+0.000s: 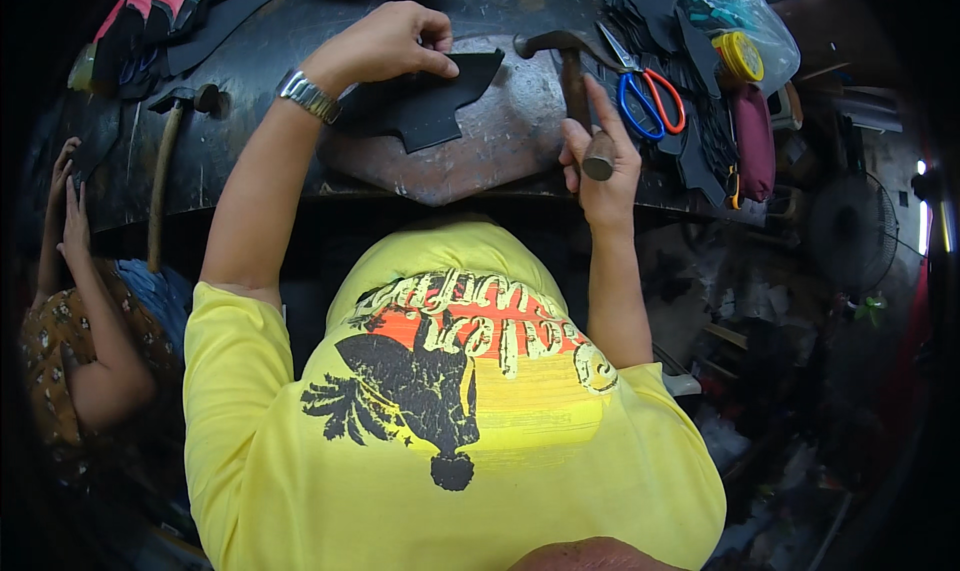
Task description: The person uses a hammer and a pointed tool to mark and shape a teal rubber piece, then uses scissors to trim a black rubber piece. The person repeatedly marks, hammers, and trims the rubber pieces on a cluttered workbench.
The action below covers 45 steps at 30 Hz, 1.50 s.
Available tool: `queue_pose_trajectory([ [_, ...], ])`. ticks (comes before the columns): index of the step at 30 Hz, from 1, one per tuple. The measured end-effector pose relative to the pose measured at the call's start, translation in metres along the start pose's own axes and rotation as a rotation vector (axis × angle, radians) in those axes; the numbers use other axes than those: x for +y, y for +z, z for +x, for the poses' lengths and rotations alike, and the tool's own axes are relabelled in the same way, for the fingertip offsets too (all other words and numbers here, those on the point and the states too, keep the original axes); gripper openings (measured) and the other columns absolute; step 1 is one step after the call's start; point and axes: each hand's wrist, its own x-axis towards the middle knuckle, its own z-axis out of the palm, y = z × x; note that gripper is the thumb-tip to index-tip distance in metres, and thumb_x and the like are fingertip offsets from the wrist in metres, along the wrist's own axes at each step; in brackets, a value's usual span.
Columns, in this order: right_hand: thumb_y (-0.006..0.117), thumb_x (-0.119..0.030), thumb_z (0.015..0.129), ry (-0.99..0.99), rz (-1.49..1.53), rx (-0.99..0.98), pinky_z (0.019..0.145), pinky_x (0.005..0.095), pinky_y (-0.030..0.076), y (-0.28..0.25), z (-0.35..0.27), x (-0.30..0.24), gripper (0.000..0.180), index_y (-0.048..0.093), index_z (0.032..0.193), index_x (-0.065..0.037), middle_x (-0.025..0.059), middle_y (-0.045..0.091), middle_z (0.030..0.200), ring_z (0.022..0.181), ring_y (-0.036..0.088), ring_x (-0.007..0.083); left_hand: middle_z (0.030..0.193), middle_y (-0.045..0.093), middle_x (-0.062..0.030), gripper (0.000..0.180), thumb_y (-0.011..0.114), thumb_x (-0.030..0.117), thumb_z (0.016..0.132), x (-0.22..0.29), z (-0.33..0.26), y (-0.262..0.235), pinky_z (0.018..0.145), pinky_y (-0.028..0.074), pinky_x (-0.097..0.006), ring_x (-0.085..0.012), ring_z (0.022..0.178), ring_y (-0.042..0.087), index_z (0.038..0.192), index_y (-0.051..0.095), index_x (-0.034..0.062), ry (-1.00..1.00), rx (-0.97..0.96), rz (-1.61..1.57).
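Note:
My right hand is wrapped round the wooden handle of a hammer, index finger stretched along it. The hammer's dark head lies over the right part of a worn slab on the table. Across this slab lies a black cut piece of flat, leather-like material, with a notched edge toward me. Above its far edge, my left hand has its fingers curled in and pinches the edge, the thumb against the piece. A metal watch sits on my left wrist.
Scissors with blue and red handles lie right of the hammer, beside stacked black pieces. A yellow round container and a maroon pouch stand beyond. Left lies another hammer; a co-worker's hands are at the table's left edge.

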Motion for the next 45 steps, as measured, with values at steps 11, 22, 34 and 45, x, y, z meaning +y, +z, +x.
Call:
queue_pose_trajectory([
  [11,0.072,0.001,0.091,-0.471,-0.069,-0.090,0.090,0.0303,0.051,0.001,-0.005,-0.022,0.064,0.052,0.151,-0.009,0.0108,0.070,0.119,0.106,0.066,0.0169,0.076,0.064,-0.0047,0.069,0.081,0.016,0.083,0.010,-0.064,0.053,0.065,0.055,-0.034,-0.0186,0.066,0.067,0.144,0.051,0.0086,-0.194,0.633,0.140],
  [22,0.062,0.015,0.091,-0.418,-0.115,-0.199,0.105,0.0292,0.046,0.003,-0.025,-0.028,0.056,0.056,0.145,-0.001,0.0140,0.064,0.139,0.124,0.062,0.0173,0.097,0.064,-0.0001,0.013,0.075,0.027,0.087,0.001,-0.069,0.067,0.068,0.054,-0.037,-0.0218,0.076,0.066,0.098,0.080,0.0218,-0.041,0.666,0.225],
  [34,0.077,-0.002,0.087,-0.247,-0.346,-0.302,0.084,0.0327,0.056,-0.010,-0.045,-0.017,0.053,0.065,0.138,-0.014,0.0160,0.075,0.113,0.095,0.074,0.0256,0.098,0.062,-0.0028,0.017,0.079,0.022,0.083,0.007,-0.067,0.061,0.071,0.054,-0.035,-0.0220,0.086,0.066,0.099,0.078,0.0170,0.019,0.657,0.168],
  [45,0.075,-0.012,0.086,-0.456,-0.932,-0.053,0.065,0.0412,0.049,-0.004,0.037,0.001,0.042,0.071,0.128,-0.015,0.0109,0.067,0.087,0.076,0.066,0.0302,0.124,0.062,-0.0124,0.059,0.084,0.029,0.078,0.015,-0.018,0.004,0.117,0.034,-0.049,-0.0317,0.121,0.058,0.131,0.064,0.0115,0.092,0.029,0.465],
])
